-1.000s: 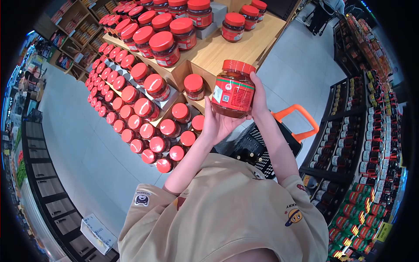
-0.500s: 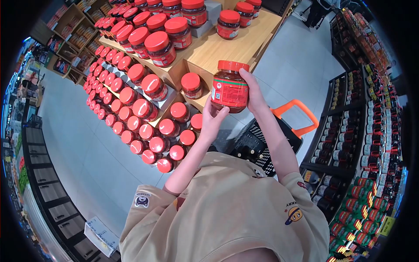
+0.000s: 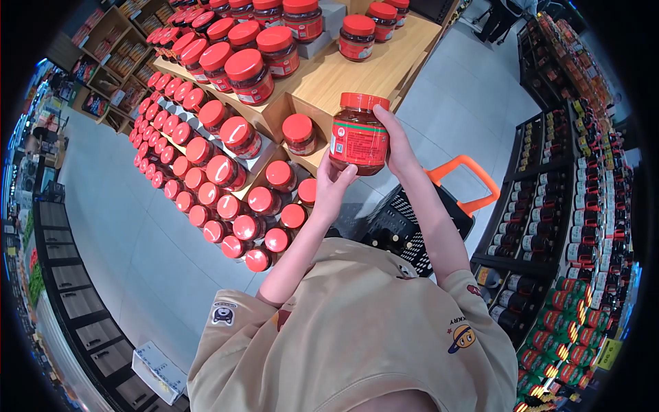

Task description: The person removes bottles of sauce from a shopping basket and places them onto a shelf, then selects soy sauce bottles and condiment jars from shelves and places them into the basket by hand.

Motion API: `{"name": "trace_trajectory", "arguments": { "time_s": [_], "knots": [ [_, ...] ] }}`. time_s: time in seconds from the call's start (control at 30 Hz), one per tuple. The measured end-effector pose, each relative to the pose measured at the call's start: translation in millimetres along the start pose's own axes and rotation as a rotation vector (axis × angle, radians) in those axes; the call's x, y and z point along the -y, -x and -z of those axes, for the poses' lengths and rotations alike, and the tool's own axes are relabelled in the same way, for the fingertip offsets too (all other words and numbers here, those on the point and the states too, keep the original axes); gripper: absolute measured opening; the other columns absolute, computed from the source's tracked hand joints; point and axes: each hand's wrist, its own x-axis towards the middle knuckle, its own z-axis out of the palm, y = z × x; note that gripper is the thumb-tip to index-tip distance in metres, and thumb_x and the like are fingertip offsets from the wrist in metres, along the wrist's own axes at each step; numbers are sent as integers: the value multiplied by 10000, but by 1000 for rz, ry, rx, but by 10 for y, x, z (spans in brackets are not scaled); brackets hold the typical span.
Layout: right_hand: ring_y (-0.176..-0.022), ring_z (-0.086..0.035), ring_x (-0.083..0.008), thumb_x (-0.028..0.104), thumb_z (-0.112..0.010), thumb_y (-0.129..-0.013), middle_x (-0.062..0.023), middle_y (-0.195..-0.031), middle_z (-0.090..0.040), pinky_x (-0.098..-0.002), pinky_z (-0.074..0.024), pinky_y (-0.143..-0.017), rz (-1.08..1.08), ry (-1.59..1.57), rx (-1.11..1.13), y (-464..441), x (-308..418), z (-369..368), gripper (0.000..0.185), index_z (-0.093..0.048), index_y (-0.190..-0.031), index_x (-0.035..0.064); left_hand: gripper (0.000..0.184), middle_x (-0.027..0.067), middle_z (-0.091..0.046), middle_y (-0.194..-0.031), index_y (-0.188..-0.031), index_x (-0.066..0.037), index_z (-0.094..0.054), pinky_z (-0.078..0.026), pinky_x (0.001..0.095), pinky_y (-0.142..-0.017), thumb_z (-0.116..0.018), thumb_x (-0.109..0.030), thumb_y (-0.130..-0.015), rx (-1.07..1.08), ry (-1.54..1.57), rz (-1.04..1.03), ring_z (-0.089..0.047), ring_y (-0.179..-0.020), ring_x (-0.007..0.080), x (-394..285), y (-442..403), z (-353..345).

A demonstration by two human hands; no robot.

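A glass jar (image 3: 360,137) with a red lid and a red label banded in green is held upright in front of me. My left hand (image 3: 334,184) supports its lower left side, the thumb against the glass near the base. On the right side my right hand (image 3: 397,143) grips it, with the thumb by the lid's edge. Printed text and a small square code face me on the label. The fingers behind the jar are hidden. Just left of it stands a similar red-lidded jar (image 3: 300,134) in a wooden display (image 3: 350,79).
Many red-lidded jars (image 3: 225,172) fill the stepped display at left. A black basket (image 3: 412,237) with an orange handle (image 3: 473,204) stands at right, bottles inside. Bottle shelves (image 3: 542,213) line the right side. A person (image 3: 504,17) is at the top right.
The jar has turned in my hands, so its text panel faces me more squarely, and it has shifted slightly left. My left hand went from an open palm beneath it to a thumb against its side.
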Motion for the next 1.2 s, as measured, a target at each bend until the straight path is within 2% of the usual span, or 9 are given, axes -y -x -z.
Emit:
{"name": "trace_trajectory", "arguments": {
  "time_s": [0.17, 0.27, 0.33, 0.37, 0.47, 0.7, 0.77, 0.93, 1.2],
  "knots": [
    [-958, -542, -123, 347, -537, -850, -58, -1049, -573, -265, -413, -848, -7, 7, 12, -26, -26, 5, 404, -515, -1116, 44, 566, 47, -515, -1121, -1263, -54, -341, -445, 284, -827, -599, -196, -780, -6, -25, 21, -518, -1011, 129, 10, -18, 36],
    [-999, -526, -141, 384, -493, -868, -69, -1074, -566, -292, -407, -871, -31, -101, -34, -29, -30, 25, 427, -503, -1132, 48, 580, 85, -509, -1134, -1259, -33, -331, -456, 329, -854, -567, -283, -792, 12, 111, 22, -533, -1015, 180, -85, -7, -35],
    [-1028, -513, -157, 406, -454, -881, -77, -1108, -552, -318, -401, -894, -58, -177, 90, -15, 55, 13, 448, -485, -1151, 51, 670, 163, -483, -1161, -1259, 5, -308, -465, 382, -867, -490, -441, -794, 225, 595, 244, -536, -1016, 270, -180, -4, -55],
    [-1028, -513, -157, 406, -454, -881, -77, -1108, -552, -318, -401, -894, -60, -178, 90, 15, 95, -26, 448, -485, -1151, 51, 670, 163, -483, -1161, -1259, 5, -308, -465, 382, -867, -490, -441, -794, 223, 595, 244, -536, -1016, 270, -167, 10, -47],
    [-1022, -518, -166, 377, -464, -882, -84, -1110, -544, -319, -403, -901, -95, -174, 152, 72, 135, -93, 435, -459, -1174, 54, 823, 259, -423, -1203, -1287, 44, -259, -460, 393, -871, -400, -577, -766, 406, 1071, 481, -523, -1005, 358, -105, 26, -26],
    [-938, -548, -149, 340, -492, -875, -84, -1039, -551, -277, -435, -840, -136, -204, 13, 17, -17, 22, 395, -449, -1137, 48, 817, 269, -422, -1212, -1294, 47, -263, -454, 359, -876, -371, -580, -782, 465, 944, 509, -531, -1009, 339, -90, 47, -88],
    [-921, -551, -141, 338, -492, -876, -81, -1029, -553, -271, -440, -825, -135, -187, 6, 24, -27, 44, 385, -455, -1126, 47, 823, 321, -426, -1159, -1295, 56, -261, -467, 361, -842, -407, -571, -782, 304, 846, 465, -548, -957, 335, -60, 65, -112],
    [-900, -537, -110, 294, -491, -884, -58, -970, -568, -250, -424, -809, 46, -55, 35, -3, -53, 47, 306, -510, -1054, 40, 803, 307, -438, -1146, -1291, 52, -262, -465, 368, -845, -399, -560, -789, 309, 914, 473, -531, -980, 344, -49, 52, -94],
    [-905, -534, -107, 283, -490, -885, -54, -962, -568, -248, -414, -819, 53, -28, 21, -16, -44, 52, 286, -517, -1038, 43, 811, 289, -431, -1153, -1286, 51, -268, -470, 365, -826, -422, -556, -771, 254, 917, 488, -516, -985, 345, -48, 39, -105]
  ]
}}
